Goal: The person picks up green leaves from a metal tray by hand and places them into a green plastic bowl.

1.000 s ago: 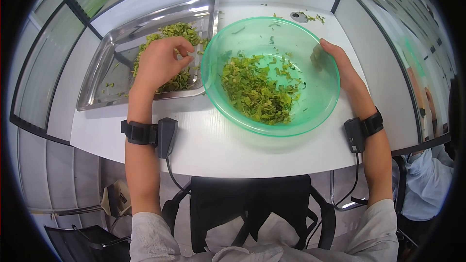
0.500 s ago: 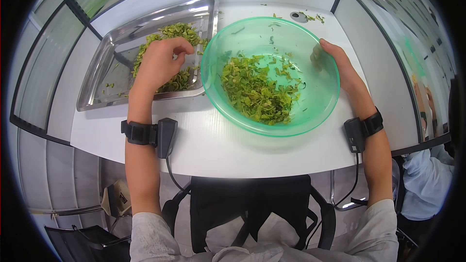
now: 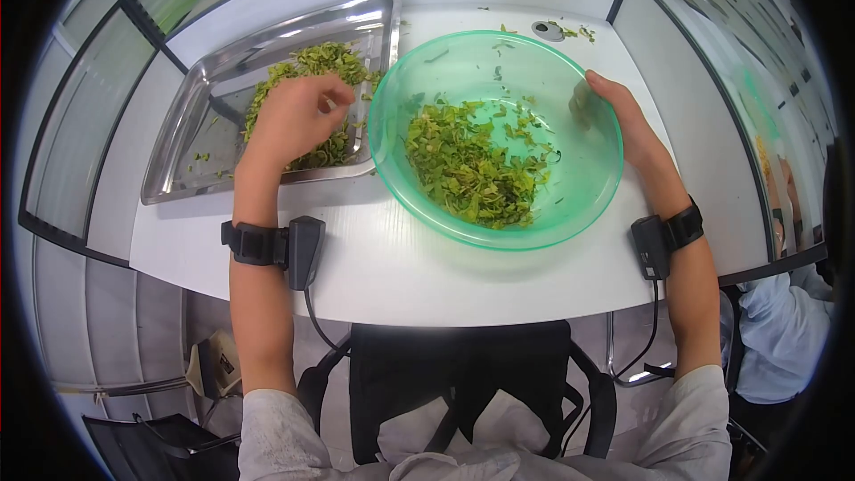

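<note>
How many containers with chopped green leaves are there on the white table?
2: the metal tray on the left, partly behind the left hand, and the green bowl beside it, with the right hand at its rim.

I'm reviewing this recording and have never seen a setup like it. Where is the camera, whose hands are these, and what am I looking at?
There is no robot here: these are a person's own bare hands, seen by one camera worn on the head, looking forward and down. Each forearm carries a strapped-on black box with a cable. On the white table are a metal tray and a green bowl, both holding chopped greens. The right hand grips the bowl's rim. The left hand is over the tray, fingers curled; whether it holds anything is hidden.
</note>
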